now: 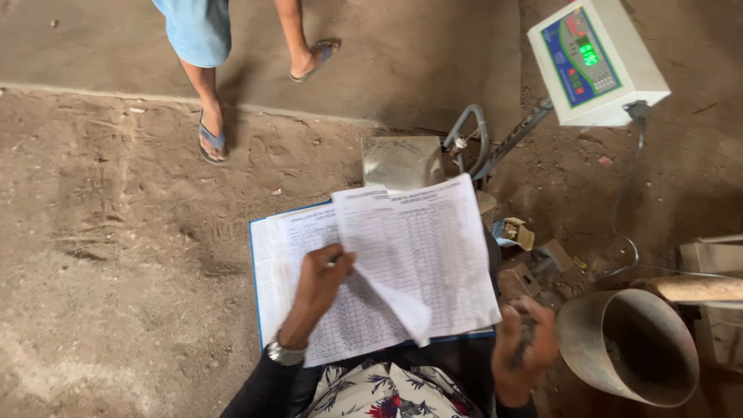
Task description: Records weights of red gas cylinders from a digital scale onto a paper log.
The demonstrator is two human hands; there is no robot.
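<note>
A record book (309, 232) with printed tables lies open on my lap, its cover edged in blue. My left hand (321, 282), with a wristwatch, rests on the left page and pinches a loose sheet (418, 248) that stands lifted and curls over the right page. My right hand (526, 344) hovers at the book's lower right corner, fingers curled around a small dark object that is blurred, possibly a pen.
A weighing scale's white display head (596, 58) stands on a post at upper right, its steel platform (402, 161) just beyond the book. A rusty metal cylinder (627, 348) lies at right. Another person's legs in sandals (213, 139) stand on the dirt floor at top.
</note>
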